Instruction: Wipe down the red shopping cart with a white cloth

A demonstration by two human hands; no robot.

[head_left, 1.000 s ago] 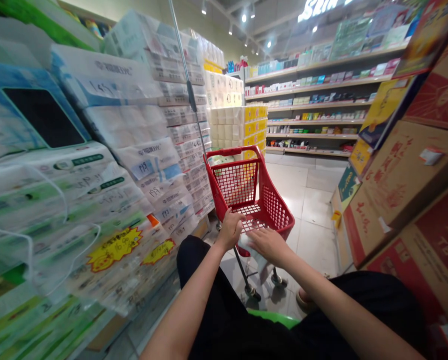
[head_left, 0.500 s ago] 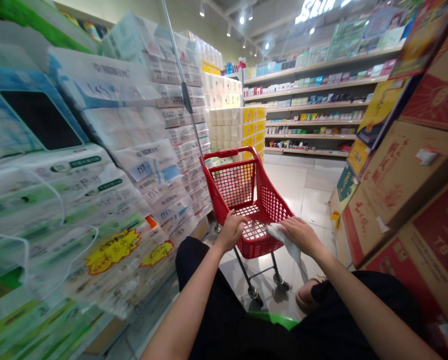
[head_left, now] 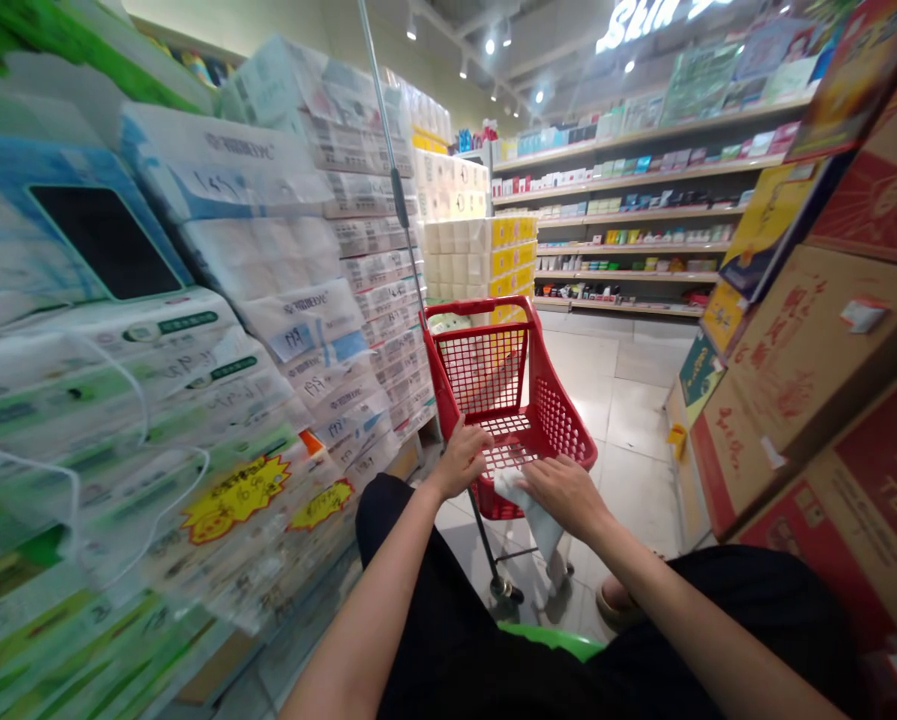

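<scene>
A red plastic shopping cart with lattice walls stands before me between my knees, its basket holding nothing I can make out. My left hand grips the near left corner of its rim, fingers curled over the edge. On the near rim, my right hand presses a white cloth, which hangs down over the front of the basket. A thin metal pole rises from the cart's far left side.
Stacked tissue packs line the left, with a phone and white cable on them. Cardboard boxes rise on the right. Product shelves stand behind the tiled aisle. A green seat edge shows beneath me.
My right hand has slid left along the near rim with the cloth, closer to my left hand. The cart sits slightly further right in view. My left hand keeps its hold.
</scene>
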